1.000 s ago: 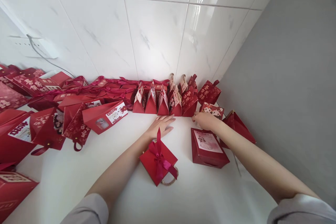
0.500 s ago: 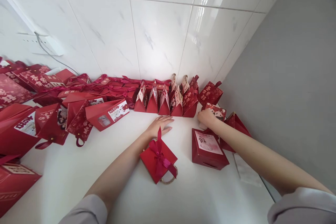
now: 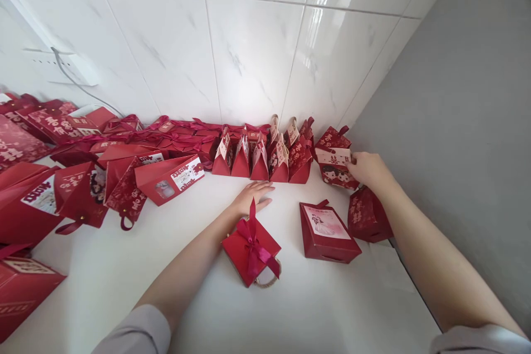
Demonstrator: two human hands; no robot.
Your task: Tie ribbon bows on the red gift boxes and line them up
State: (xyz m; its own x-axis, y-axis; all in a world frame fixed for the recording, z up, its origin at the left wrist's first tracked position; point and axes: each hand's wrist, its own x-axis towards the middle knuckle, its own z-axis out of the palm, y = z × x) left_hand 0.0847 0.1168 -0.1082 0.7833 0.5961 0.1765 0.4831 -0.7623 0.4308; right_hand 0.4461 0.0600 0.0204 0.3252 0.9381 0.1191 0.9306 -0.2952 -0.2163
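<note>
One cartoon-printed box (image 3: 335,171) is pinched at its upper right edge by the right hand (image 3: 370,170), right of centre in frame. A darker red box (image 3: 368,215) sits just below. At centre, the left hand (image 3: 252,198) lies palm down, fingers slightly apart, on the table (image 3: 298,310), between a row of peaked boxes (image 3: 260,167) and a ribboned box (image 3: 252,249).
</note>
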